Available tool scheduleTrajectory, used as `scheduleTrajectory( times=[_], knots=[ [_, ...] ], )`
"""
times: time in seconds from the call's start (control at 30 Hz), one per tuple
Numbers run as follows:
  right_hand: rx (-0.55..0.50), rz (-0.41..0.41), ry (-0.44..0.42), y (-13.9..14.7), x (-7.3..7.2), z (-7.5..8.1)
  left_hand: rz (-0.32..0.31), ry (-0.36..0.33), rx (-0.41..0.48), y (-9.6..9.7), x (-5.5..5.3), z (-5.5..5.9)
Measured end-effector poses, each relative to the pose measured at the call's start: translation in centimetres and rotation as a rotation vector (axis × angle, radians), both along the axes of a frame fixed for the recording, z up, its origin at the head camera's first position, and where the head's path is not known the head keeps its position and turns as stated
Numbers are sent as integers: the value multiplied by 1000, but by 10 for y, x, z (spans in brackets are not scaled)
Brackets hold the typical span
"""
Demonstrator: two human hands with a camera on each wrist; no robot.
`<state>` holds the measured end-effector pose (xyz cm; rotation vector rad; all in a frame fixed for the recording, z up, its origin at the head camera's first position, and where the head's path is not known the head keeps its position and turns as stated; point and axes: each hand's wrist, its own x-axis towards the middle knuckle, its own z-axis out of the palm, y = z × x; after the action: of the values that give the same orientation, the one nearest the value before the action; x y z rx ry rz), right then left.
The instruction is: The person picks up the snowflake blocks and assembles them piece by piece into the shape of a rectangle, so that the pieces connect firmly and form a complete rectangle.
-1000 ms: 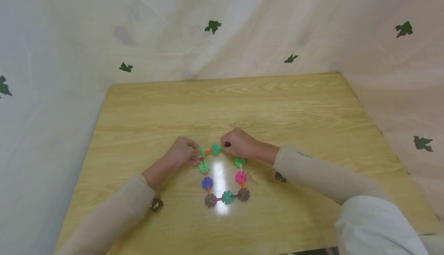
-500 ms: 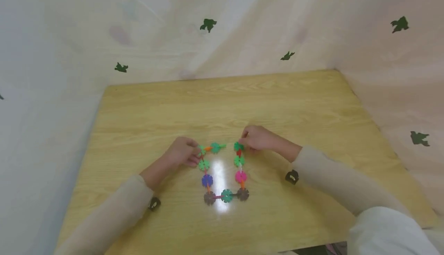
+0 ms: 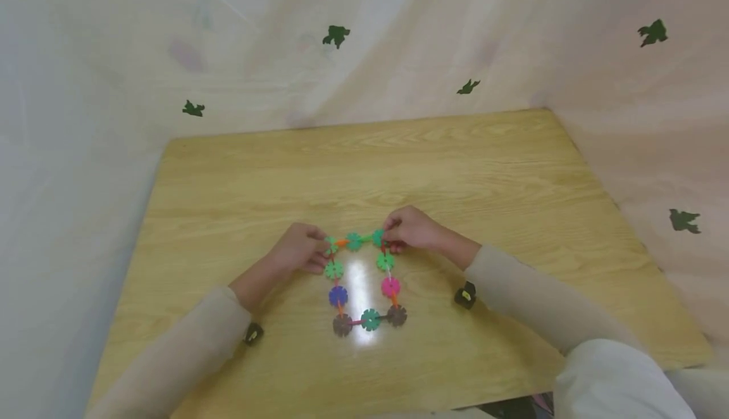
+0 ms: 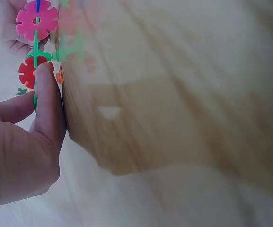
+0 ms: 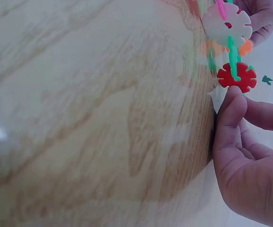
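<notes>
Notched plastic snowflake discs are linked into a four-sided frame standing on the table. My left hand (image 3: 299, 248) pinches the green corner disc (image 3: 331, 246) at the far left. At the far right corner, another green disc (image 3: 378, 237) is between the fingers of my right hand (image 3: 414, 228). A light green disc (image 3: 367, 238), seen edge-on, reaches that corner; whether it is slotted in, I cannot tell. A blue disc (image 3: 338, 295) is in the left side, a pink disc (image 3: 391, 287) in the right. Red discs (image 4: 27, 73) (image 5: 228, 75) show near my fingertips in both wrist views.
The frame lies on a wooden table (image 3: 256, 178) with a glossy light reflection in the middle. Pale cloth (image 3: 398, 39) with dark green bird shapes hangs behind and at both sides. Small black wrist devices (image 3: 465, 295) (image 3: 253, 333) sit under both forearms.
My right hand moved from the far side's loose end to the right side's green corner disc, then brought it left against that end. The gap between them has closed. My left hand kept its grip.
</notes>
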<state>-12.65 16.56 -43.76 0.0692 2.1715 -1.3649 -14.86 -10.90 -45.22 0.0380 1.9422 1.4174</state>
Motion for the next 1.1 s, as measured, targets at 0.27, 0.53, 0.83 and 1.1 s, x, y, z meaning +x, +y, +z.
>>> scheduleTrajectory(
  times=[0.27, 0.53, 0.83, 1.1],
  knots=[
    [-38, -65, 6, -1, 0, -1, 12, 17, 4, 0, 0, 5],
    [-24, -41, 27, -4, 1, -1, 26, 7, 20, -1, 1, 4],
    [-53, -54, 32, -6, 2, -1, 72, -3, 29, 2, 2, 3],
    [-105, -55, 14, -4, -1, -5, 122, -2, 30, 7, 2, -1]
  ],
)
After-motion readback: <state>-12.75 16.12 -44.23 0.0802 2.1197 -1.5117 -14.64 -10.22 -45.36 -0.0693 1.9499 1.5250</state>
